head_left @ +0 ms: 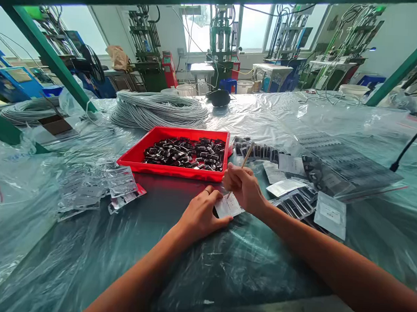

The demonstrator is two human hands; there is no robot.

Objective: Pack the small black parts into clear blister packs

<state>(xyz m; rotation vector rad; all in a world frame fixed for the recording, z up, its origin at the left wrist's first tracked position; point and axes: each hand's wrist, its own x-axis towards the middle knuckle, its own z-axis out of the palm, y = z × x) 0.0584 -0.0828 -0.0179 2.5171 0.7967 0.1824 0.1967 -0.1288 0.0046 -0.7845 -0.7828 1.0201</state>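
A small white paper label [229, 206] lies flat on the plastic-covered table, with faint dark marks on it. My left hand [200, 209] rests along its left side, thumb and fingers apart, steadying it against the surface. My right hand [243, 186] is closed around a slim tan pen [248, 153], held upright at a slant with its lower tip at the label. Just behind both hands stands a red tray [172, 172] holding many small black cylindrical parts [180, 152] with silvery bands.
Clear packets [84, 189] lie in a pile at left. To the right are filled packets of black parts [295, 202], a labelled bag [330, 213] and a large clear bag [351, 163]. Grey cable coils [158, 110] sit behind the tray. A green frame post [53, 59] rises at left.
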